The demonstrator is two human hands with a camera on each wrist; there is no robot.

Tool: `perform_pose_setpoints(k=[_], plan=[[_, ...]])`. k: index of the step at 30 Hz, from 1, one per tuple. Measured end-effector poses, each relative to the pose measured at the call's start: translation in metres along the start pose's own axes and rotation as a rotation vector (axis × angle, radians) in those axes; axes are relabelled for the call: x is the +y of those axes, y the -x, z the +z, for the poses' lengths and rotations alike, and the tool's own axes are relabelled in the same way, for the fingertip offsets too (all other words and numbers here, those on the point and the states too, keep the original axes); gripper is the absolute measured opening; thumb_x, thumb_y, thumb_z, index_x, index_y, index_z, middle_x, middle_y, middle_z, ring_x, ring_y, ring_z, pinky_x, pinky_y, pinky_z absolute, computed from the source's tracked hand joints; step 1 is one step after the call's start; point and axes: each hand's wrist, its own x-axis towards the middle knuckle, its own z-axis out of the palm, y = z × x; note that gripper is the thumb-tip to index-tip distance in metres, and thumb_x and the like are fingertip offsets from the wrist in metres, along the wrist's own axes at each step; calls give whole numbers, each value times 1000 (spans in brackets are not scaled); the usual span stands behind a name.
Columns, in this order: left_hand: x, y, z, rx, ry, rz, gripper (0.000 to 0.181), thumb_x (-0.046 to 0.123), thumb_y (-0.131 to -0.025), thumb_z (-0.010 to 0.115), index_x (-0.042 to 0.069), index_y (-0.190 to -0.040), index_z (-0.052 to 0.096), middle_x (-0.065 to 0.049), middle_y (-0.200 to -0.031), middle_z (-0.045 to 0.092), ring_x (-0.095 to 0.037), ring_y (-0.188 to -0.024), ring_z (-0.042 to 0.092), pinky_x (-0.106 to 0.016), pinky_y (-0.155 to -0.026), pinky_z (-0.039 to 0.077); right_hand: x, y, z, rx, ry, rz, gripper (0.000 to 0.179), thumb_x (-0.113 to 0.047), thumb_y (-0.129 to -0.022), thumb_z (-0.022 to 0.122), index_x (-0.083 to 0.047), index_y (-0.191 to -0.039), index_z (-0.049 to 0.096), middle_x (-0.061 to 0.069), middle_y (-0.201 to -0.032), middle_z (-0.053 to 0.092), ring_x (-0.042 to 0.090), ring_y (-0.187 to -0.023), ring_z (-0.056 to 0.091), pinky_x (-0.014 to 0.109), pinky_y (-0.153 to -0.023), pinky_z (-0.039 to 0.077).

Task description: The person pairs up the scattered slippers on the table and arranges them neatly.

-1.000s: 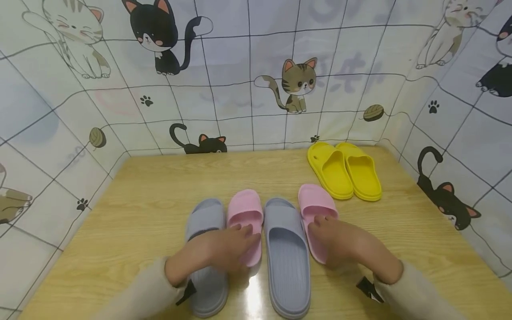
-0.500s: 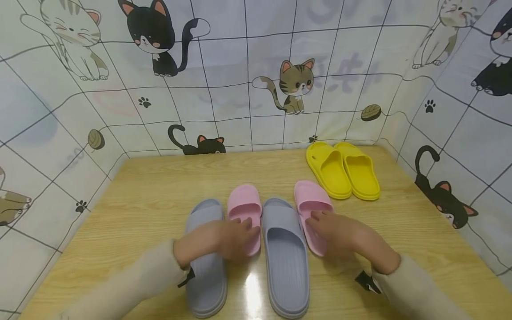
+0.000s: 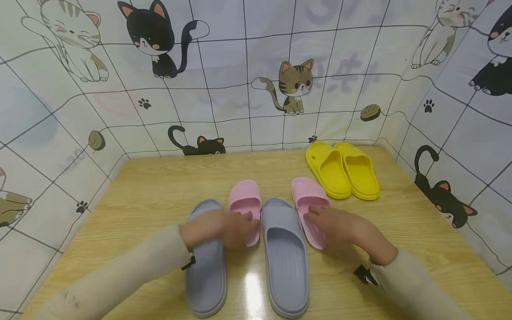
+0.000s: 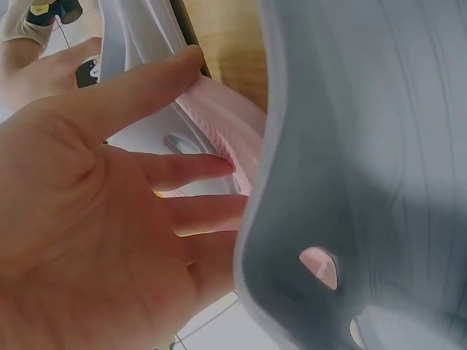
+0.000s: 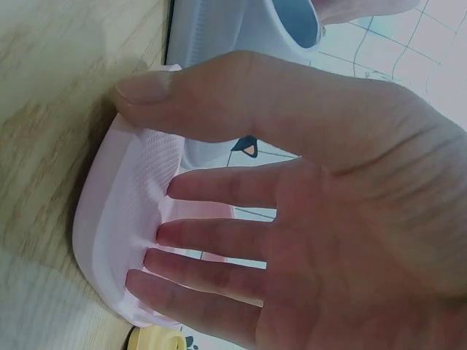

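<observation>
Two pink slippers lie with toes pointing away. My left hand [image 3: 238, 229] reaches across a grey slipper [image 3: 206, 275] to the left pink slipper [image 3: 245, 191]. In the left wrist view its straight fingers touch the pink footbed [image 4: 222, 120], and the thumb lies at the slipper's edge. My right hand [image 3: 332, 226] is at the heel half of the other pink slipper [image 3: 310, 187]. Its straight fingers [image 5: 219, 237] touch the footbed, with the thumb along the edge, as the right wrist view shows. A second grey slipper [image 3: 286, 266] sits between the pink ones.
A pair of yellow slippers [image 3: 340, 171] stands at the back right, near the right pink slipper's toe. The wooden tabletop [image 3: 160, 186] ends at a wall covering [image 3: 228, 98] printed with cats, which also rises on both sides.
Both pink slippers have slid away from me along the table, with both hands moving forward on them. The grey and yellow slippers look to have stayed in place.
</observation>
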Motion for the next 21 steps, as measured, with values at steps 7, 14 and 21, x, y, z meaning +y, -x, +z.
perform_pose_setpoints(k=[7, 14, 21], plan=[[-12, -7, -9, -78, 97, 25, 76, 34, -98, 66, 18, -163, 28, -13, -171, 26, -21, -146, 44, -41, -123, 37, 3, -4, -2, -6, -20, 9, 78, -2, -70, 84, -3, -142, 52, 27, -152, 48, 47, -139, 47, 62, -114, 41], [-29, -15, -13, -105, 121, 75, 80, 34, -97, 66, 17, -164, 25, -11, -172, 22, -23, -157, 29, -40, -128, 28, 9, -13, -3, 10, 8, -23, 75, -7, -73, 83, -1, -141, 53, 26, -150, 50, 47, -137, 49, 61, -114, 42], [-42, -28, -17, -86, 85, 143, 76, 27, -99, 65, 11, -162, 26, -13, -168, 28, -25, -149, 36, -40, -127, 29, 15, -24, -7, 3, -1, -6, 80, -8, -72, 85, -1, -143, 51, 25, -151, 50, 45, -135, 51, 60, -113, 44]])
